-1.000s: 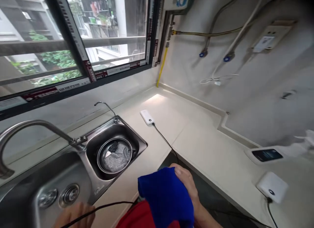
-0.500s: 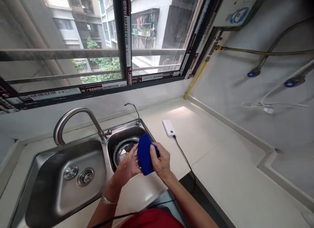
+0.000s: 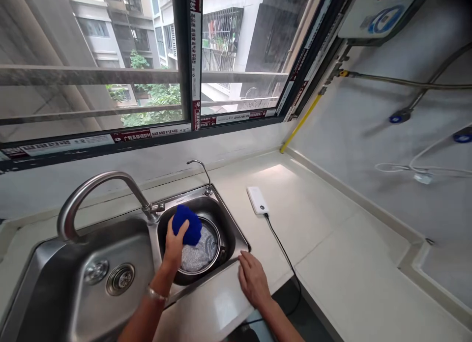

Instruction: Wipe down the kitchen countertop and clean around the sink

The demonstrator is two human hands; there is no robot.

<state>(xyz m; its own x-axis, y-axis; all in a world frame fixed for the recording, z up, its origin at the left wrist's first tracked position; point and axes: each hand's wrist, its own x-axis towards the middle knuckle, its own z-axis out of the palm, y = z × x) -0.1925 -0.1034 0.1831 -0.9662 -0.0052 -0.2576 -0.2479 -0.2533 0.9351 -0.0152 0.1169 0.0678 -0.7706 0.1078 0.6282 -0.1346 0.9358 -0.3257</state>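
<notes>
A folded blue cloth (image 3: 189, 226) is in my left hand (image 3: 174, 247), with the thumb pressed over it. It hangs above the right basin (image 3: 229, 223) of a steel sink, over the left part of a round metal-rimmed vessel (image 3: 219, 236). The vessel holds something whitish and glistening, perhaps suds; part of it is hidden by the cloth and my hand. My right hand (image 3: 253, 279) lies palm down on the pale counter by the sink's front right corner, holding nothing, its fingers stretched out.
A large curved faucet (image 3: 106, 177) arches over the left basin (image 3: 138, 253), which has a drain (image 3: 121, 279). A thin spout (image 3: 202, 167) stands at the back right of the sink. On the counter (image 3: 317, 199) lies a white power bank (image 3: 257, 200) with a black cable (image 3: 278, 241).
My right hand has let go of the blue cloth and come down onto the counter. My left hand has carried the cloth left over the right basin. The view has shifted slightly.
</notes>
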